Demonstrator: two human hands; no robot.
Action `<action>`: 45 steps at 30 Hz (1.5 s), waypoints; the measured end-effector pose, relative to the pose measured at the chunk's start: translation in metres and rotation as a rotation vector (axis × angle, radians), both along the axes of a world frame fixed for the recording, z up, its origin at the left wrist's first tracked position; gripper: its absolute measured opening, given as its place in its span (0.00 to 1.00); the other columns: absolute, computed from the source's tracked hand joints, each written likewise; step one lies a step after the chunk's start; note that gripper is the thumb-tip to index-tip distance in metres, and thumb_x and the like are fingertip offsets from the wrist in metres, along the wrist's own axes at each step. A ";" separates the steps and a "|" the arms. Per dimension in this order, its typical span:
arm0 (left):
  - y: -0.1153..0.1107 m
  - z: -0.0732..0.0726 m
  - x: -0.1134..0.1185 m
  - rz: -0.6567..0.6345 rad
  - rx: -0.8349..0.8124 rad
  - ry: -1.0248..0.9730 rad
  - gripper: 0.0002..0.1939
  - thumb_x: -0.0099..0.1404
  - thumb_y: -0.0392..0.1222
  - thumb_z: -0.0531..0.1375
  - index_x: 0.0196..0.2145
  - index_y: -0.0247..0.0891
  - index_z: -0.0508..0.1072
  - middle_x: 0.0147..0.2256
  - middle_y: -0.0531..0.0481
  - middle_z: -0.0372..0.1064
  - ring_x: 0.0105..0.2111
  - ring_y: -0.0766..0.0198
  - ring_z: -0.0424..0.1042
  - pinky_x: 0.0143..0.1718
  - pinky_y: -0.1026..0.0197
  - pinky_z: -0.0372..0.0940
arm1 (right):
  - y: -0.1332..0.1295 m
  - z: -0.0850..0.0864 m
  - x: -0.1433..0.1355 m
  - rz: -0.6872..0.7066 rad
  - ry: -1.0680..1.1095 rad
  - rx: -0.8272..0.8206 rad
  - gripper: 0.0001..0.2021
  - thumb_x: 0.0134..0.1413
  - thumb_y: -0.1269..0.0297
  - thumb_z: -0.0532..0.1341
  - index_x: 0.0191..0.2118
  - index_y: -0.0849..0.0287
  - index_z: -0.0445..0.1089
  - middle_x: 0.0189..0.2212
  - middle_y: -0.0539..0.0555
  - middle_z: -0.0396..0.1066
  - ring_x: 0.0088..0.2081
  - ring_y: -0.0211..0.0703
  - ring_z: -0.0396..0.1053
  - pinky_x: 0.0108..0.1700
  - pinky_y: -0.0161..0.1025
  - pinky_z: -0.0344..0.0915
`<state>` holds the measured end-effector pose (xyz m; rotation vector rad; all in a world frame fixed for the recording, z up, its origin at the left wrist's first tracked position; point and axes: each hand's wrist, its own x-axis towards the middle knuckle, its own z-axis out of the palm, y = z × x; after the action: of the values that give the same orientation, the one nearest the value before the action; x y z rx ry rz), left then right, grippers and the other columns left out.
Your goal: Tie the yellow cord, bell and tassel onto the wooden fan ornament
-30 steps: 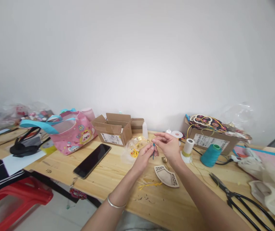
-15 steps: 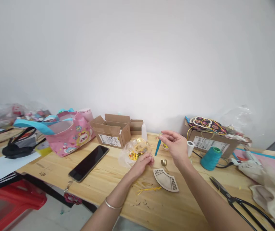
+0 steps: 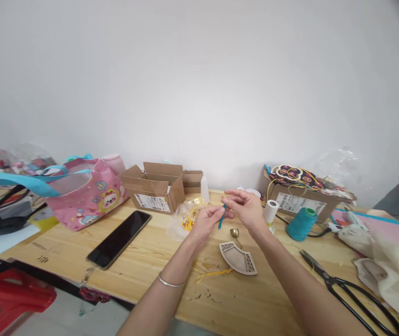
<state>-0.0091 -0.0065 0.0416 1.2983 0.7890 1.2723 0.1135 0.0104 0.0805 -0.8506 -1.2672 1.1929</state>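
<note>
A small teal-blue tassel (image 3: 221, 219) hangs from the pinched fingertips of my right hand (image 3: 249, 210). Against it, close to those fingertips, is my left hand (image 3: 206, 221), with thumb and finger pressed together; what they pinch is too small to make out. Below my hands a wooden fan-shaped piece (image 3: 238, 258) with cut-out ends lies on the table. A little brass bell (image 3: 234, 232) is joined to its upper edge, and a yellow cord (image 3: 213, 275) trails from its lower left. Beside my left hand sits a clear plastic bag (image 3: 176, 224) with yellow cords inside.
Left stand a phone (image 3: 120, 239), a pink bag (image 3: 87, 200) and an open cardboard box (image 3: 157, 186). To the right are a teal thread cone (image 3: 301, 225), a white roll (image 3: 271, 212), large black scissors (image 3: 332, 280), a filled box (image 3: 297, 198) and cream fabric (image 3: 391, 266).
My hands have come together: the right brought the blue tassel left and down, and the left rose to meet it. The view has turned slightly.
</note>
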 end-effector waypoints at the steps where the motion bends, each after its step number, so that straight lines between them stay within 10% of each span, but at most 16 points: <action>1: -0.001 -0.003 -0.001 0.050 -0.011 0.053 0.17 0.54 0.50 0.59 0.30 0.32 0.76 0.29 0.43 0.74 0.33 0.60 0.70 0.39 0.59 0.60 | 0.001 -0.001 0.000 -0.001 -0.014 0.005 0.15 0.29 0.63 0.67 0.30 0.62 0.72 0.20 0.50 0.72 0.20 0.37 0.67 0.24 0.35 0.64; 17: -0.009 -0.016 -0.005 0.002 0.007 0.382 0.10 0.53 0.44 0.60 0.27 0.35 0.76 0.29 0.47 0.74 0.31 0.60 0.71 0.38 0.59 0.63 | -0.006 0.005 0.018 -0.120 0.065 0.007 0.14 0.31 0.63 0.68 0.30 0.59 0.72 0.22 0.49 0.73 0.28 0.39 0.71 0.34 0.36 0.66; 23: -0.004 -0.015 -0.008 0.180 -0.034 0.126 0.15 0.53 0.46 0.60 0.36 0.35 0.74 0.35 0.45 0.74 0.35 0.60 0.71 0.42 0.57 0.63 | -0.024 -0.011 0.032 0.071 -0.038 -0.071 0.15 0.32 0.62 0.68 0.32 0.59 0.72 0.23 0.50 0.74 0.29 0.41 0.72 0.36 0.39 0.67; 28: -0.012 -0.015 -0.001 -0.005 -0.082 -0.022 0.17 0.57 0.50 0.57 0.36 0.34 0.75 0.36 0.43 0.73 0.36 0.61 0.70 0.44 0.57 0.62 | -0.034 -0.036 0.030 0.132 -0.065 -0.133 0.18 0.35 0.64 0.66 0.39 0.59 0.69 0.24 0.49 0.74 0.27 0.37 0.71 0.35 0.37 0.65; 45: -0.012 -0.022 0.017 0.072 -0.152 0.098 0.12 0.52 0.45 0.61 0.29 0.33 0.75 0.27 0.48 0.73 0.29 0.64 0.69 0.36 0.61 0.63 | -0.027 -0.053 0.047 0.131 -0.037 -0.361 0.16 0.32 0.63 0.67 0.34 0.61 0.71 0.23 0.50 0.74 0.26 0.35 0.69 0.33 0.35 0.65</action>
<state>0.0078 -0.0181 0.0196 1.2260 0.9902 1.1879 0.1606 -0.0171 0.0274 -1.0663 -1.1682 1.5463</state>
